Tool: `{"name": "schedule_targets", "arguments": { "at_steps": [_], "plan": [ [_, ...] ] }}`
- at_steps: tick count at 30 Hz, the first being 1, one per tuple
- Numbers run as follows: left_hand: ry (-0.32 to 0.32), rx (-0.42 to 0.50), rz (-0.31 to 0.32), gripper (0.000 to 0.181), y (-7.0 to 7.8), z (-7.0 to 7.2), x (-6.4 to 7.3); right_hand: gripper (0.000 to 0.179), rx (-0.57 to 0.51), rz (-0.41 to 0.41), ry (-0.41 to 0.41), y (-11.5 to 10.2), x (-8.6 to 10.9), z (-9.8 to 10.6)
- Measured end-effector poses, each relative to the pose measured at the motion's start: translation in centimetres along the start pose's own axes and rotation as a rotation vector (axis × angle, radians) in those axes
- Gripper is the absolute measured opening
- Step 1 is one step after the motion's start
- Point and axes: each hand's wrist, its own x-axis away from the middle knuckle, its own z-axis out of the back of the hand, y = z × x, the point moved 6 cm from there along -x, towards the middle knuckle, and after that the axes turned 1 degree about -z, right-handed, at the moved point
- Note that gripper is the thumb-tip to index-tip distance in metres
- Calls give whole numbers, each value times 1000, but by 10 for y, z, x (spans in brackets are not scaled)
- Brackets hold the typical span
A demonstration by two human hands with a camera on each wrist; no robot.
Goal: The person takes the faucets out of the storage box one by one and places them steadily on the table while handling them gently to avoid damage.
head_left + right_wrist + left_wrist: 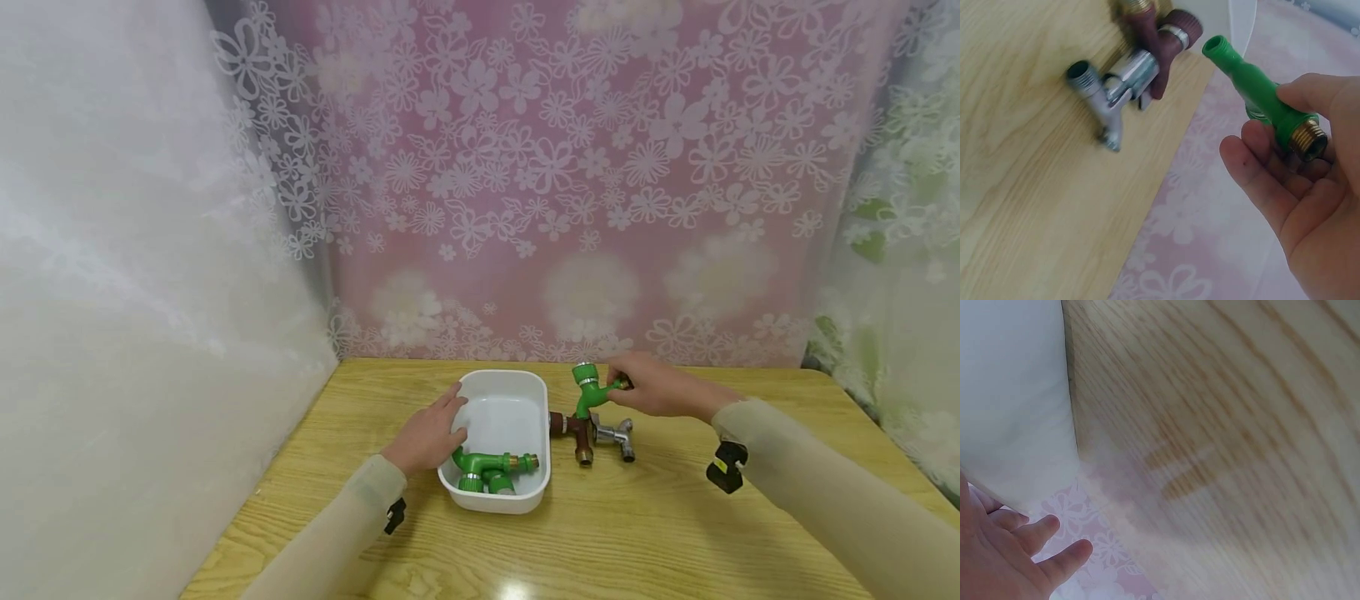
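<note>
In the head view my right hand [651, 383] holds a green faucet [591, 396] above the table, pinched between thumb and fingers near its brass-threaded end. The right wrist view shows this green faucet [1254, 90] in the hand [1310, 187], its spout pointing away. My left hand [427, 429] rests at the left rim of a white plastic basin [545, 433], fingers loosely extended. Inside the basin's near end lie green faucets [486, 462] with brass threads. In the left wrist view, the left fingers [1069, 559] spread beside the white basin wall [1013, 394].
Just right of the basin, a dark brown faucet [582, 437] lies on the wooden table [645, 533]. A silver metal faucet [618, 436] lies beside it, close to the brown one. A pink flowered curtain [570, 208] hangs behind the table's far edge; a white sheet [150, 292] stands at the left.
</note>
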Motion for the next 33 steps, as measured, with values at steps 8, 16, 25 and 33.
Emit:
{"name": "schedule_targets", "arguments": {
  "at_steps": [8, 16, 25, 33],
  "plan": [
    [3, 9, 4, 57, -2, -2, -3, 7, -14, -65, 0, 25, 19, -2],
    [-4, 14, 8, 57, -2, -2, -2, 8, 76, -108, 16, 49, 33, -5],
    [3, 9, 4, 56, -1, -1, -1, 9, 238, -94, 82, 69, 45, -9],
    [3, 19, 12, 56, 0, 1, 0, 14, 322, -71, 139, 74, 50, -14]
  ]
}}
